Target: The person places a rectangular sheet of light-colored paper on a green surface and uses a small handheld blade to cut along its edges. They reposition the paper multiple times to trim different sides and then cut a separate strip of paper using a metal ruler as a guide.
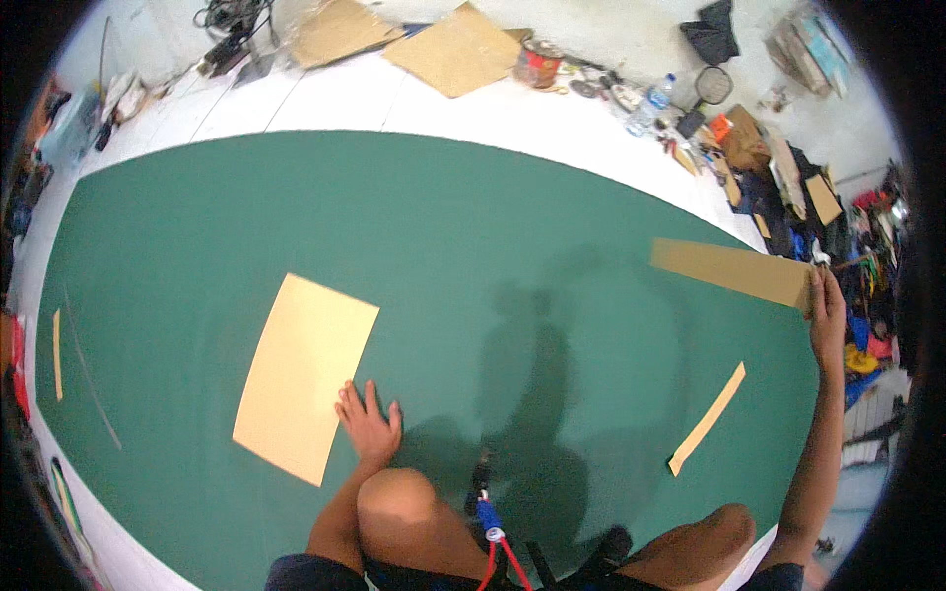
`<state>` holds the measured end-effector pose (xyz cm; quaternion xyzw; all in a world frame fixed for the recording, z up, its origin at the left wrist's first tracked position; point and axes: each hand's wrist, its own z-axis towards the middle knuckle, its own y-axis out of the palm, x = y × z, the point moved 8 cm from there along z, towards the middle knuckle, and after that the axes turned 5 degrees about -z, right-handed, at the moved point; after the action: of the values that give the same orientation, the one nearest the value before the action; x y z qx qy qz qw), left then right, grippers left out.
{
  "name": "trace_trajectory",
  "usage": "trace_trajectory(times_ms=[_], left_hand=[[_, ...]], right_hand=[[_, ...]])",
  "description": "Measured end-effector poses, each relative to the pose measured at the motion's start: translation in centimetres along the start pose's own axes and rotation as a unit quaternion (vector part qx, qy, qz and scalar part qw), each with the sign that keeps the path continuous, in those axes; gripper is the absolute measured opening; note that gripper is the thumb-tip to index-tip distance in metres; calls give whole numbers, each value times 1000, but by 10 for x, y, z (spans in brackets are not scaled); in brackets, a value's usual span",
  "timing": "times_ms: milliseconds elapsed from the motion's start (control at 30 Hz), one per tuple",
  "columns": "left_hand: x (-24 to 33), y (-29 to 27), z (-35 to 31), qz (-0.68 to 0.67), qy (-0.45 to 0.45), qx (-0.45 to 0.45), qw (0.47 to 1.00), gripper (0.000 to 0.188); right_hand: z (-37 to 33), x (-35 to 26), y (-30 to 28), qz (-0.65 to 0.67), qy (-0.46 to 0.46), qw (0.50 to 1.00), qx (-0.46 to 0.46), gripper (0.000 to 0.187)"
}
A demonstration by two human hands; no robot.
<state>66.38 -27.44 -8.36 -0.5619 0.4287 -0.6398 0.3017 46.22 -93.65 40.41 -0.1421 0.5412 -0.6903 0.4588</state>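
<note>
A large tan sheet [304, 379], looking like card or leather, lies flat on the green mat [424, 217] left of centre. My left hand [369, 422] rests with fingers spread at the sheet's right edge, fingertips touching it or just beside it. Far out to the right, my right hand [828, 300] pinches one end of a long tan strip [734, 274]. The strip stretches leftward from the fingers and looks slightly blurred. Nearer to me on the right, a narrow tan strip [708, 419] lies slantwise on the mat.
Another thin strip [57, 355] lies by the mat's left edge. Beyond the mat, brown boards [453, 49] lean at the wall. A water bottle [652, 103] and assorted clutter line the back right. My bent knees frame the near side; a red-and-blue lanyard [491, 522] hangs between.
</note>
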Motion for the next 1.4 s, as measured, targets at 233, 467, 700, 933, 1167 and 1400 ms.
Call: trace_trajectory(times_ms=[233, 467, 700, 933, 1167, 1400], left_hand=[[-3, 8, 3, 29, 3, 16, 999, 71], [-24, 20, 0, 79, 6, 8, 997, 70], [-20, 0, 26, -19, -20, -96, 995, 57], [70, -50, 133, -59, -63, 4, 996, 26], [275, 60, 278, -46, 85, -73, 993, 40], [396, 181, 372, -10, 159, 0, 987, 55]], right_hand=[[24, 55, 40, 129, 80, 988, 26, 40], [13, 111, 218, 222, 195, 955, -15, 41], [-24, 174, 439, 315, 313, 886, -131, 30], [16, 130, 544, 342, 312, 874, -145, 42], [109, 96, 566, 235, 231, 938, -107, 42], [122, 98, 567, 101, 34, 994, 20, 36]])
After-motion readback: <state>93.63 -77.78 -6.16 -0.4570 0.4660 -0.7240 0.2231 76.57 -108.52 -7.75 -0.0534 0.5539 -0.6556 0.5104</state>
